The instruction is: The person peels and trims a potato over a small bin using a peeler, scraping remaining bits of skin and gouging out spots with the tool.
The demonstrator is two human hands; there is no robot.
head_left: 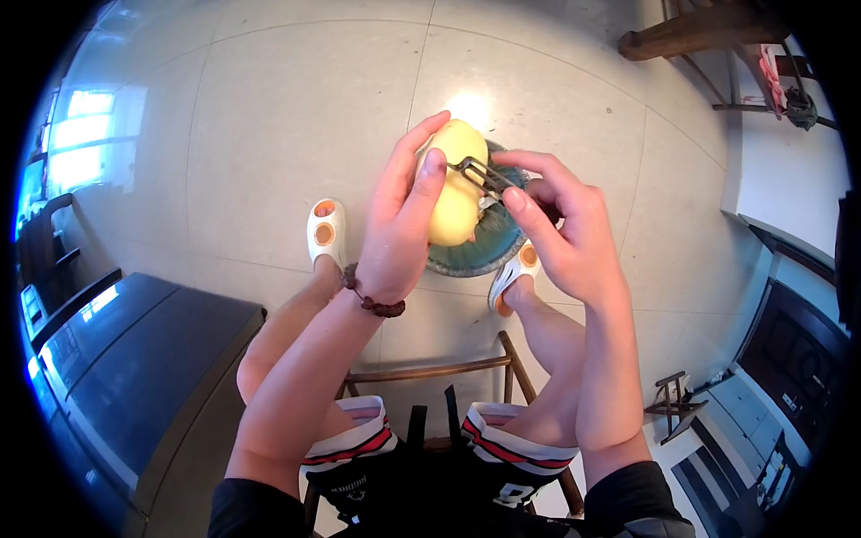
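Note:
My left hand [401, 211] is wrapped round a pale yellow, smooth vegetable [455, 211] with two rounded lobes, its thumb lying near the waist between them. In my right hand [569, 224] is a peeler [484, 177], gripped between thumb and fingers. The peeler's dark metal head meets the vegetable at about the narrow middle. A small pinkish nub shows at the lower end of the vegetable. Directly below both hands stands a round bin [484, 255] with a bluish-green liner, partly hidden by the vegetable and my right hand.
White clogs [325, 231] are on my feet, either side of the bin. A dark-topped table [134, 359] stands at the left. Wooden furniture [700, 31] is at the upper right, and a small wooden stool [673, 408] at the lower right. Pale tiles [296, 117] cover the floor.

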